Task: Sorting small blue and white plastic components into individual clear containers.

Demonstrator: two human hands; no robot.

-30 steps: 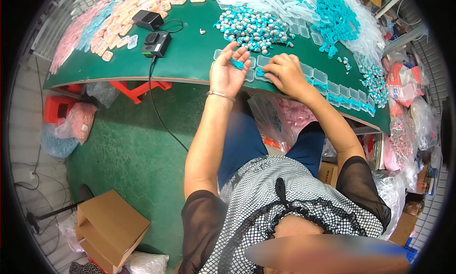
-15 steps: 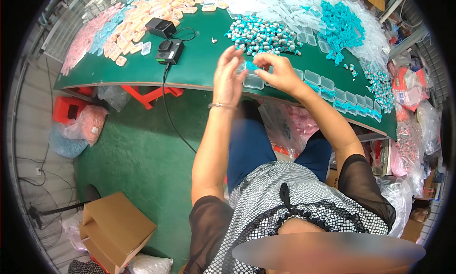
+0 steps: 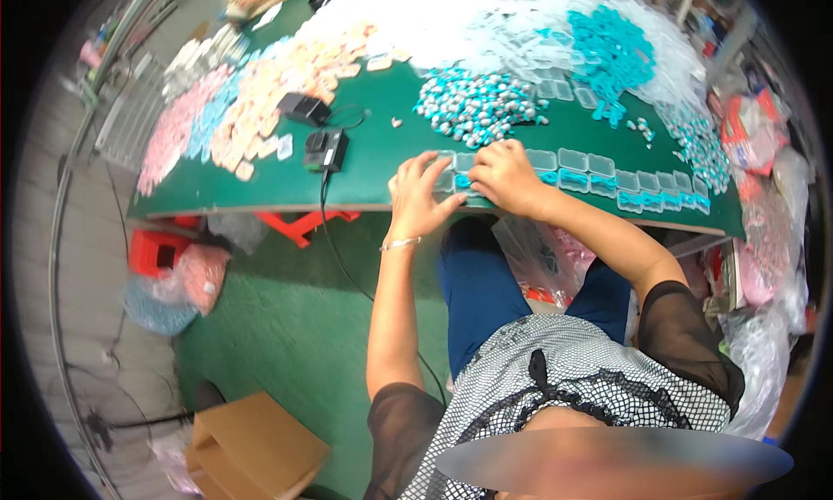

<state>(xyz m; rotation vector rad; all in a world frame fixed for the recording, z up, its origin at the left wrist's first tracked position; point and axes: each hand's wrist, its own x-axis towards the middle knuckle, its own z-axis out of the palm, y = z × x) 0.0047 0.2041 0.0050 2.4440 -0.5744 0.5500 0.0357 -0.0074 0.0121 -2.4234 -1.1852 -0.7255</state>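
Note:
Along the table's near edge, a row of small clear plastic cases stands with lids up, several holding teal pieces. At the row's left end, my left hand curves around a clear case, thumb and fingers apart, seeming to touch its edges. My right hand is closed with its fingertips down at a teal piece in the neighbouring case. The fingers hide part of that piece. Just beyond my hands lies a heap of small teal-and-grey rounded parts.
Teal pieces and clear cases are heaped at the back right, with peach cases at the left. A black device with a cable sits left of my hands. A cardboard box stands on the floor.
My right hand has lowered the teal piece from above the table to a case. My left hand has come down beside it. The view has shifted, showing more of the table's far side.

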